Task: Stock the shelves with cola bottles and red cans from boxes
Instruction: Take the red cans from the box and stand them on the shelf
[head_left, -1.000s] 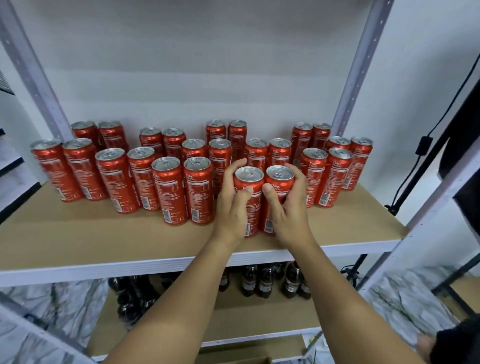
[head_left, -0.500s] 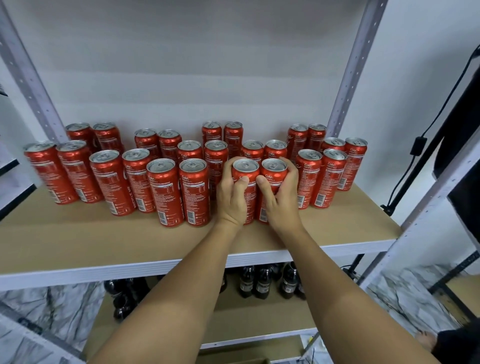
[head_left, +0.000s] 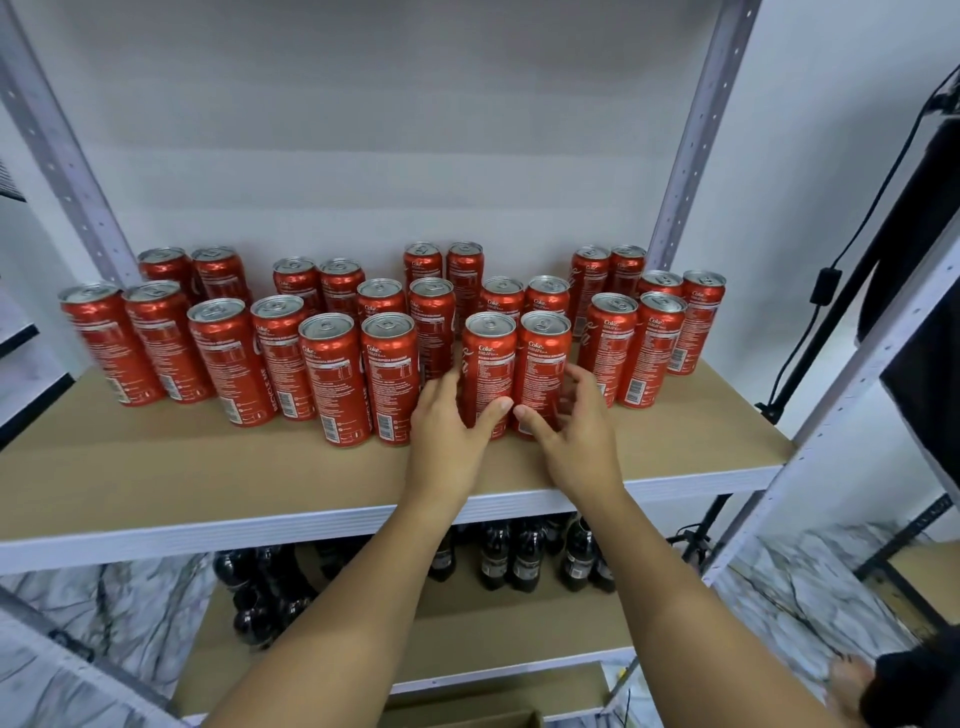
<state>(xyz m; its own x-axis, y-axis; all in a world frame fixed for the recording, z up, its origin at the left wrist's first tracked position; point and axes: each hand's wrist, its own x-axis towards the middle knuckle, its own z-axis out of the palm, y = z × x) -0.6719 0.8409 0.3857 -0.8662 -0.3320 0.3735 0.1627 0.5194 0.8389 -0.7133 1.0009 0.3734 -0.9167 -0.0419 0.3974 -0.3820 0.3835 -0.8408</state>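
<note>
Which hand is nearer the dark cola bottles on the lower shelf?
Neither clearly. Both the left hand and the right hand are up at the red cans, above the dark cola bottles.

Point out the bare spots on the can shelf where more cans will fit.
Free: the front strip of the shelf board ahead of the red cans, widest at front left, and the right corner beside the last cans. Crowded: the back rows, and the middle where the left hand and right hand flank the front pair.

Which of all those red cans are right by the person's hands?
The front pair of cans, set between left hand and right hand; every other can stands clear of the hands.
</note>
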